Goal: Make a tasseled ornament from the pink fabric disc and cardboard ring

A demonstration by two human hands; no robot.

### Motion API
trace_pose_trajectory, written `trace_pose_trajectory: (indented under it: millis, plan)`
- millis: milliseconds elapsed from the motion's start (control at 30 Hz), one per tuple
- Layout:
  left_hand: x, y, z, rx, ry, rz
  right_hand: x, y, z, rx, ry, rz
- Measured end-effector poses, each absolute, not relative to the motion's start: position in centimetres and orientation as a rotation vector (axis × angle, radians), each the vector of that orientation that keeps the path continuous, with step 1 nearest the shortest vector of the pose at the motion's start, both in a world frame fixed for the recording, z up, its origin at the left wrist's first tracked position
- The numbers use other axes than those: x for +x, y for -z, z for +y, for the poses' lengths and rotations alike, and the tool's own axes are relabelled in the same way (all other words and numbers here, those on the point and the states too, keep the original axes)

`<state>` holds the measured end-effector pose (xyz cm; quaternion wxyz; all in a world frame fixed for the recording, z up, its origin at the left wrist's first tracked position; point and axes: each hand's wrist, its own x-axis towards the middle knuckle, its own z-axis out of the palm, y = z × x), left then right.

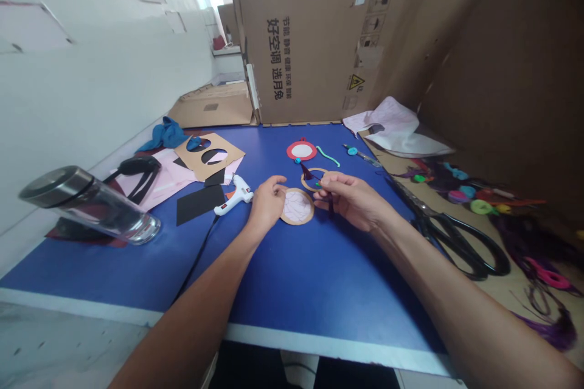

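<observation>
My right hand (349, 194) is closed on a dark purple tassel (331, 205), its strands hanging below the fingers; a small green bead (318, 184) shows by the fingertips. Beside it lies a cardboard ring (305, 181), partly hidden by that hand. My left hand (269, 200) rests at the left edge of a round cardboard-rimmed disc (297, 206) with a white, line-patterned middle. Its fingers are loosely bent and apart; whether they touch the disc is unclear. Farther back is a red-rimmed white disc (302, 151), with a blue bead (297, 160) and a dark red tassel (308, 175) below it.
Left of my hands lie a white glue gun (235, 197), black card (199, 203) and cut-out cardboard (210, 157). A glass bottle (98, 209) leans at far left. Big black-handled scissors (456, 237) and colourful beads (481, 206) lie right. A carton (314, 42) stands behind.
</observation>
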<state>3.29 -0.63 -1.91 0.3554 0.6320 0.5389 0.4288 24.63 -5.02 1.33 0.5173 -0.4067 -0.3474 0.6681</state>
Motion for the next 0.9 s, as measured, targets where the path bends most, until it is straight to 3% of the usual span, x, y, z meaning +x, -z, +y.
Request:
trace_pose_trajectory:
  millis: [233,533,900]
  plan:
    - [4.1,0.1,-3.7,2.399,-0.822,1.486,24.7,-1.1,-4.8,-1.016,-1.583,-0.810]
    - [5.0,-0.1,-5.0,2.510,-0.513,1.504,25.0,-0.9,-4.7,-1.062,-1.547,-0.828]
    - [4.6,0.3,-4.4,2.491,-0.588,1.503,25.2,-1.1,-4.9,-1.194,-1.528,-0.974]
